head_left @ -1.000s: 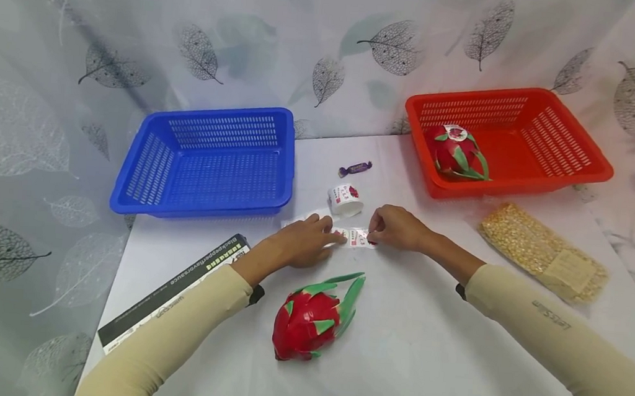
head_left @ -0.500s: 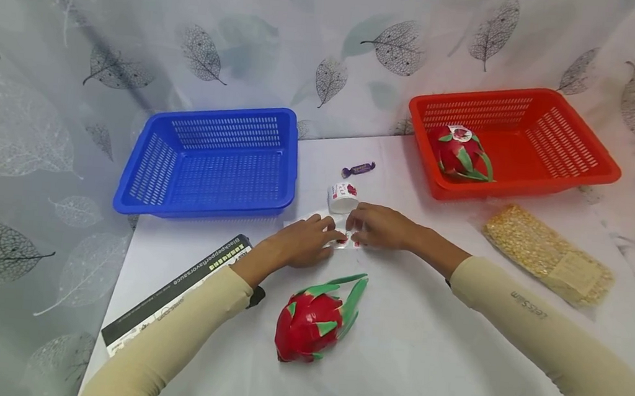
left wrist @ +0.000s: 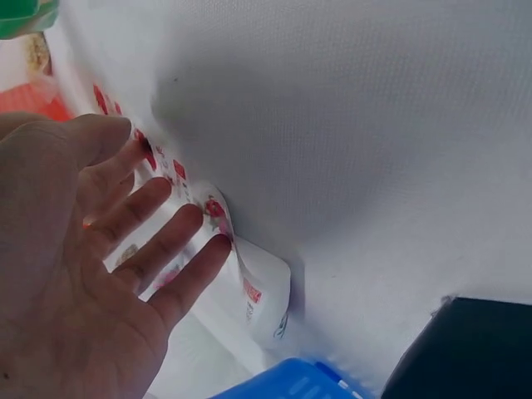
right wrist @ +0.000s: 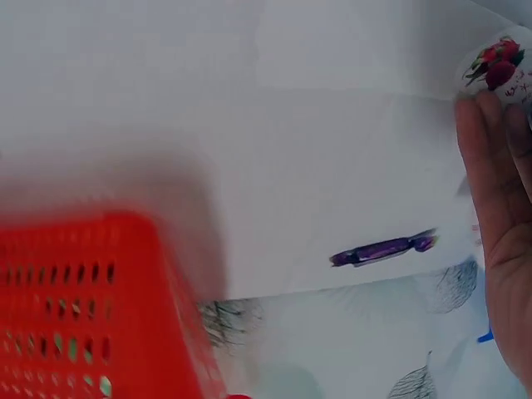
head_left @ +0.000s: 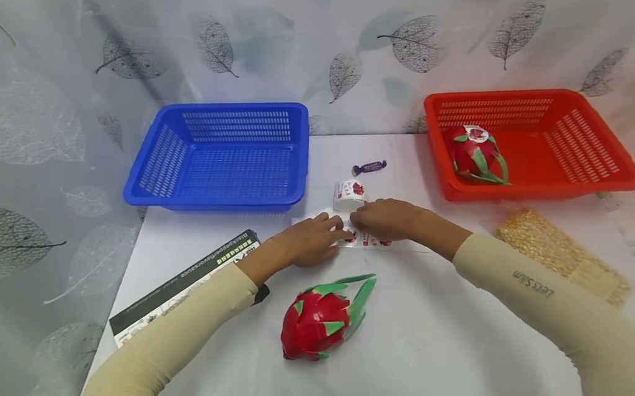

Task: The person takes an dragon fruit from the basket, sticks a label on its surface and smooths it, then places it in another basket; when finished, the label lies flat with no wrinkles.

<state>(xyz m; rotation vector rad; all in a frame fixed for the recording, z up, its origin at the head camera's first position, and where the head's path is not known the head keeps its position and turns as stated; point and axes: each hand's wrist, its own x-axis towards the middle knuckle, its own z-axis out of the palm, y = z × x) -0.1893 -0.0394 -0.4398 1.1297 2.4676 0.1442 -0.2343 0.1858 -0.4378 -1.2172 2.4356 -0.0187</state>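
A roll of white labels [head_left: 349,194] with red dragon-fruit pictures stands on the table, and an unrolled strip of its labels [head_left: 370,241] lies in front. My left hand [head_left: 314,240] rests on the strip; in the left wrist view its fingers [left wrist: 193,283] are spread and fairly straight along the labels. My right hand [head_left: 384,219] is just beside the roll, above the strip. In the right wrist view its visible fingers [right wrist: 486,166] are nearly straight, tips at the roll; its thumb is out of sight. A red dragon fruit [head_left: 319,322] lies nearer me.
A blue basket [head_left: 213,202] is at the back left. At the back right, a red basket [head_left: 574,140] holds another dragon fruit [head_left: 475,151] bearing a label. A purple wrapped candy [head_left: 370,167], a bag of corn kernels [head_left: 549,244] and a black-and-white box [head_left: 188,281] lie around.
My right hand has moved left from the strip's end to the roll, uncovering more of the strip. My left hand has stayed on the strip. The head view has shifted slightly.
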